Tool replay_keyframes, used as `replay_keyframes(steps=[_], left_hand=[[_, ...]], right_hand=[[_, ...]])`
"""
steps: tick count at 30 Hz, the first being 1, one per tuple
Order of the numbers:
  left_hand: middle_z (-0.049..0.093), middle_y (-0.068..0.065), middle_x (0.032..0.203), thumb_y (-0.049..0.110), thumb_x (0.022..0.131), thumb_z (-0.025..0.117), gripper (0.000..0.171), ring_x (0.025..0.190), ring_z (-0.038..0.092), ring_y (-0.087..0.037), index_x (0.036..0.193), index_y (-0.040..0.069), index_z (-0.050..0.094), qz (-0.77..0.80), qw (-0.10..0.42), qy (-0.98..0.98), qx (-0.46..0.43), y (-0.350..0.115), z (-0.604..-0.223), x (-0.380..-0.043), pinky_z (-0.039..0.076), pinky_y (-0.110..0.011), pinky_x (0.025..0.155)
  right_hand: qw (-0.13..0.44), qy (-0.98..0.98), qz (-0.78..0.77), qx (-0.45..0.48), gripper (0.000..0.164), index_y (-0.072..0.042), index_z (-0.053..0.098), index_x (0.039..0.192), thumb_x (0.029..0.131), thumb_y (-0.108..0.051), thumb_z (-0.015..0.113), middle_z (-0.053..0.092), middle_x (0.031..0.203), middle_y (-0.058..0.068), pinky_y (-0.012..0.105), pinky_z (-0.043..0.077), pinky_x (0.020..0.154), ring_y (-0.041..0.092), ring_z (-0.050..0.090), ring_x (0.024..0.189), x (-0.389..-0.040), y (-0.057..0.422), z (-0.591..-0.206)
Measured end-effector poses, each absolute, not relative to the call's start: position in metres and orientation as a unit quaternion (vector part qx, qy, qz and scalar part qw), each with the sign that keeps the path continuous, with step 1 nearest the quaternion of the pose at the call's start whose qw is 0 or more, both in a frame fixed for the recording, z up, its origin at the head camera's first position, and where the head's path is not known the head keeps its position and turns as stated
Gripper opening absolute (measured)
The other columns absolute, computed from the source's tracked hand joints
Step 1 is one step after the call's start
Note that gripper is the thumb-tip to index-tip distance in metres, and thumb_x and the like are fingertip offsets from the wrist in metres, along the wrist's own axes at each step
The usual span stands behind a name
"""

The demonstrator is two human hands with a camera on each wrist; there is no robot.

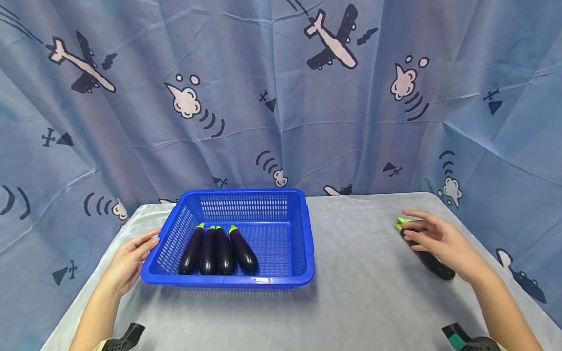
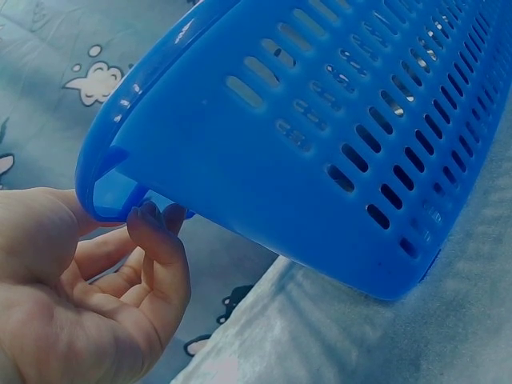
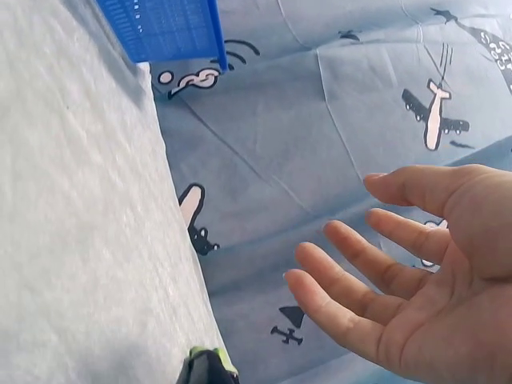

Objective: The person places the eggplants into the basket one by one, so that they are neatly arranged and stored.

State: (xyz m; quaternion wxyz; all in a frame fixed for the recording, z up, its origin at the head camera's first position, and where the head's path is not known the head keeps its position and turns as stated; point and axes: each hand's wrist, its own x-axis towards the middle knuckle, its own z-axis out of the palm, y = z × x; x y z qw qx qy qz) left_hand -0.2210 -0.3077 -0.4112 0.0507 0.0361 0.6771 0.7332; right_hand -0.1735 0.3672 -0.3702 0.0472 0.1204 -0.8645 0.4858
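Head: left hand (image 1: 124,265) grips basket (image 1: 232,280); relaxed right hand (image 1: 443,241) over eggplants (image 1: 440,269) near table edge (image 1: 434,201).

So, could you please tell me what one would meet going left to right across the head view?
Left hand, blue rectangular plastic basket's left wall, four glossy dark-purple eggplants, basket's right wall, right hand.
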Motion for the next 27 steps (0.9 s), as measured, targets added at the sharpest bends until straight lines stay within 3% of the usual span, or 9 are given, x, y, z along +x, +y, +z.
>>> replay_keyframes(steps=[6,13,17,20,23,25,27], left_hand=[[0.076,0.016,0.107,0.015,0.113,0.051,0.036,0.095,0.074,-0.004,0.109,0.042,0.075,0.729,0.051,0.682,0.033,-0.307,-0.411,-0.221,0.063,-0.024,0.078],[0.075,0.016,0.107,0.015,0.113,0.051,0.036,0.095,0.074,-0.004,0.109,0.043,0.075,0.731,0.048,0.68,0.036,-0.308,-0.412,-0.221,0.063,-0.024,0.078],[0.076,0.015,0.107,0.014,0.113,0.051,0.037,0.093,0.074,-0.005,0.11,0.042,0.075,0.733,0.047,0.678,0.041,-0.308,-0.412,-0.221,0.063,-0.024,0.077],[0.076,0.014,0.107,0.013,0.113,0.05,0.038,0.092,0.074,-0.005,0.11,0.042,0.076,0.734,0.046,0.676,0.046,-0.308,-0.413,-0.221,0.063,-0.024,0.076],[0.076,0.013,0.107,0.013,0.113,0.05,0.038,0.092,0.074,-0.006,0.111,0.041,0.076,0.733,0.045,0.677,0.048,-0.308,-0.413,-0.221,0.063,-0.024,0.075],[0.076,0.013,0.107,0.013,0.113,0.05,0.038,0.092,0.074,-0.006,0.111,0.041,0.076,0.734,0.045,0.676,0.049,-0.308,-0.413,-0.221,0.064,-0.024,0.075],[0.076,0.013,0.107,0.013,0.113,0.05,0.038,0.092,0.074,-0.006,0.111,0.041,0.076,0.735,0.045,0.674,0.052,-0.307,-0.413,-0.221,0.064,-0.025,0.075]], right_hand=[[0.057,-0.888,0.45,0.082,0.047,-0.001,0.047,0.152,0.109,-0.013,0.061,0.063,0.116,-0.027,0.024,0.062,0.075,-0.01,0.066,0.097,-0.174,0.377,-0.375],[0.077,-0.899,0.427,0.06,0.047,-0.001,0.049,0.15,0.107,-0.013,0.063,0.061,0.111,-0.03,0.021,0.061,0.073,-0.013,0.063,0.093,-0.176,0.389,-0.378],[0.066,-0.913,0.401,0.04,0.052,0.008,0.042,0.152,0.109,-0.015,0.06,0.072,0.123,0.01,0.021,0.06,0.073,-0.017,0.058,0.091,-0.177,0.394,-0.379],[0.049,-0.922,0.383,0.026,0.055,0.013,0.037,0.153,0.11,-0.016,0.057,0.055,0.136,0.042,0.021,0.059,0.072,-0.021,0.053,0.089,-0.177,0.398,-0.379],[0.041,-0.928,0.369,0.018,0.054,0.015,0.037,0.152,0.11,-0.015,0.056,0.052,0.138,0.045,0.021,0.058,0.071,-0.022,0.049,0.088,-0.176,0.402,-0.379],[0.04,-0.933,0.358,0.016,0.053,0.015,0.038,0.15,0.11,-0.014,0.056,0.053,0.137,0.045,0.021,0.057,0.07,-0.014,0.058,0.089,-0.176,0.405,-0.381],[0.04,-0.936,0.35,0.016,0.053,0.016,0.039,0.149,0.11,-0.014,0.057,0.053,0.137,0.046,0.02,0.056,0.069,0.007,0.07,0.095,-0.176,0.408,-0.383]])
